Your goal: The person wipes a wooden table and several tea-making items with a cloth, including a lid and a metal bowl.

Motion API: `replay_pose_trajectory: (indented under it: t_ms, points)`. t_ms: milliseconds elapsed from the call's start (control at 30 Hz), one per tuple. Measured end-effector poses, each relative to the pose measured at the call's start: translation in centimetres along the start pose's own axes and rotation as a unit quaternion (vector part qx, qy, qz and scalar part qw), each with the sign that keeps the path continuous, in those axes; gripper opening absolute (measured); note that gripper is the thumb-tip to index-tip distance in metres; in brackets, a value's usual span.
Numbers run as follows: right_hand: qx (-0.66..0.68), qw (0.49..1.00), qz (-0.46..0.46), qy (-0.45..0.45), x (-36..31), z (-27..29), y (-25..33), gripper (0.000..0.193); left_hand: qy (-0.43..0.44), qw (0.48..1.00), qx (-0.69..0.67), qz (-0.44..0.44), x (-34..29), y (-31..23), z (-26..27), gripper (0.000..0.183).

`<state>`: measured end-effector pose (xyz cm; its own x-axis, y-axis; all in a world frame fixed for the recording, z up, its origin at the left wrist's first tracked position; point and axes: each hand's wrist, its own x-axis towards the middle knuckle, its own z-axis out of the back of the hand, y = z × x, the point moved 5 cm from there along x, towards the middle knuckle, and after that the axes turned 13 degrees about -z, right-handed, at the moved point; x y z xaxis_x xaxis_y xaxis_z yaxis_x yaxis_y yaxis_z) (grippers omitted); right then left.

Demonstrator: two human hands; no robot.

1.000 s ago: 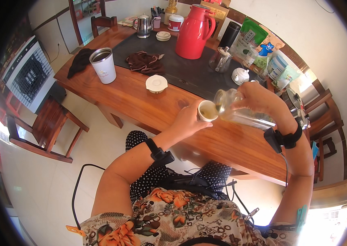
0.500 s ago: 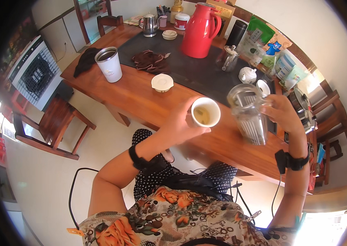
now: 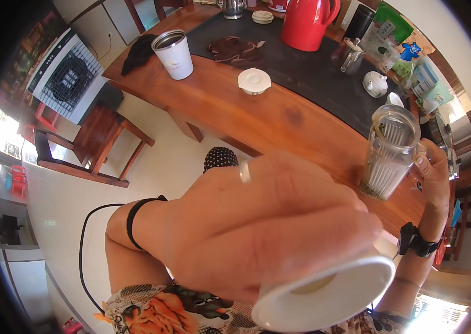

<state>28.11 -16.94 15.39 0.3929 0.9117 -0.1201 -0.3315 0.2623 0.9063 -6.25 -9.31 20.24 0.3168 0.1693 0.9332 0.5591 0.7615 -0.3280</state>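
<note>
Close in front of me, my left hand is wrapped round a white cup. The cup is tilted, its wide mouth near my chest. A small yellowish patch shows inside it; the rest of its contents is hidden. At the right, my right hand grips the handle of a clear ribbed glass jug. Dark bits like tea leaves lie at the bottom of the jug, which leans slightly by the table's front edge. A white lid lies on the wooden table, beyond my left hand.
A white tumbler stands at the table's left end. On the dark mat are a brown cloth, a red thermos jug, a glass pot and a small white teapot. A wooden chair stands left.
My left hand has brought the cup up close to me and tipped it toward me. The glass jug stays in my right hand, lower right. The view has shifted, so the table appears higher.
</note>
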Motion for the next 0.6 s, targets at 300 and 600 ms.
replay_pose_trajectory:
  t_ms: [300,600]
  points:
    - [-0.003,1.000,0.006,0.018,0.4,-0.8,-0.1,0.045,-0.026,0.995,0.094,0.034,0.0,-1.9,0.2,0.019]
    - [-0.007,0.999,0.027,0.017,1.7,-2.2,0.7,0.043,-0.042,0.998,0.032,0.024,-0.8,0.0,1.8,0.028]
